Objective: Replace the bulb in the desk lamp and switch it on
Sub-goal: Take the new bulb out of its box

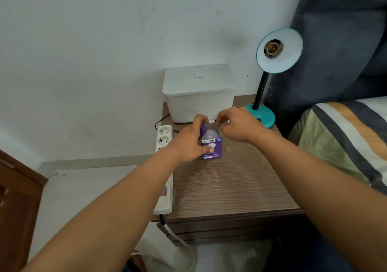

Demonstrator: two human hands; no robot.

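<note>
A teal desk lamp stands at the back right of the wooden bedside table. Its shade faces me and the socket inside is bare, with no bulb in it. Near the table's middle, my left hand grips a purple bulb box from its left side. The box top is open and a white bulb shows inside. My right hand pinches the box's upper right flap, fingers closed on it, a ring on one finger.
A white lidded plastic container sits behind the box against the wall. A white power strip lies along the table's left edge, its cable hanging off the front. A bed with a striped cover borders the table on the right.
</note>
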